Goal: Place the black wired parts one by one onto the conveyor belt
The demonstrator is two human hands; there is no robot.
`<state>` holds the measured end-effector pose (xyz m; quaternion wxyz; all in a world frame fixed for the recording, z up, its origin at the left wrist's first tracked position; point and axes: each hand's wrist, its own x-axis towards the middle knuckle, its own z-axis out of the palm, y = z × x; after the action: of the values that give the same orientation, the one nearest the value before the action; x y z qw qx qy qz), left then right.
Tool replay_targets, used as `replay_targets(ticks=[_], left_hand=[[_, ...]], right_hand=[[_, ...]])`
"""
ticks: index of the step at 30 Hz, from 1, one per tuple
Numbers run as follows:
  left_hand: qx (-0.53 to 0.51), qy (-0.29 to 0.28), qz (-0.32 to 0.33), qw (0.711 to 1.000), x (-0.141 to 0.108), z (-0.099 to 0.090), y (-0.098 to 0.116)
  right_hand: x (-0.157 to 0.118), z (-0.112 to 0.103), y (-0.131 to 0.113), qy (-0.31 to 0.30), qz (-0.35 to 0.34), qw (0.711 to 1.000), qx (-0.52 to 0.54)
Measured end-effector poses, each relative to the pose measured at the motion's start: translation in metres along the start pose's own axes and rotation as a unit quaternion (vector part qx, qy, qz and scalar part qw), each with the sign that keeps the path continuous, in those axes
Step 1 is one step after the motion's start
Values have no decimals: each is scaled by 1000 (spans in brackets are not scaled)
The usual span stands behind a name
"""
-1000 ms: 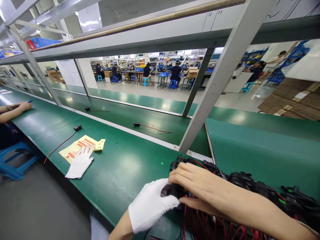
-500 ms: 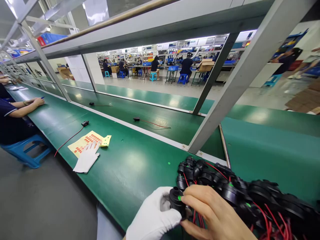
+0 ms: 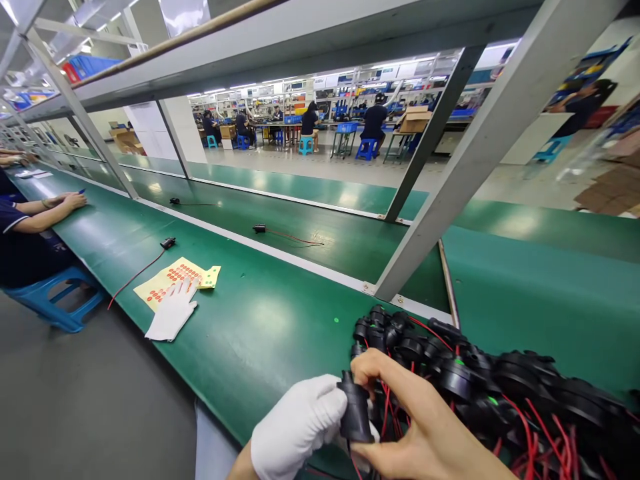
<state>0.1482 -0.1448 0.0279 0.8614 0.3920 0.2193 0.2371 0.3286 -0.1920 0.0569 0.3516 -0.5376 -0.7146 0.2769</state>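
My left hand (image 3: pixel 297 423), in a white glove, is closed round the side of a small black pump (image 3: pixel 356 413) with a short nozzle on top. My bare right hand (image 3: pixel 425 420) grips the same pump from the right, its index finger bent near the top and its thumb at the lower end. Thin wires hang below the pump. Just beyond and right of my hands lies a heap of similar black pumps (image 3: pixel 457 380) with red wires, some bearing green dots.
A white glove (image 3: pixel 173 313) lies partly over a yellow sticker sheet (image 3: pixel 165 283). One pump (image 3: pixel 168 243) with a red lead is on the green bench (image 3: pixel 250 360). Others sit on the strip behind the rail. A slanted metal post (image 3: pixel 460 160) rises ahead. A co-worker's arms (image 3: pixel 55 207) rest at left.
The pump in my hands has turned, so its green dot no longer shows and its side faces me. My right fingers have shifted round it. The pumps on the strip behind have moved left.
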Motion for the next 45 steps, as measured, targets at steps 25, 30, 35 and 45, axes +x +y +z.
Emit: replay_targets(ticks=[25, 30, 35, 45], left_hand=[[-372, 45, -77, 924, 12, 28, -20], [-291, 84, 14, 953, 11, 30, -21], [-49, 70, 78, 993, 5, 22, -17], [352, 224, 246, 875, -5, 3, -12]], right_hand=[[7, 4, 15, -26, 139, 973, 181], [6, 1, 6, -31, 107, 987, 118], [4, -3, 10, 37, -100, 993, 42], [-6, -6, 8, 37, -113, 993, -13]])
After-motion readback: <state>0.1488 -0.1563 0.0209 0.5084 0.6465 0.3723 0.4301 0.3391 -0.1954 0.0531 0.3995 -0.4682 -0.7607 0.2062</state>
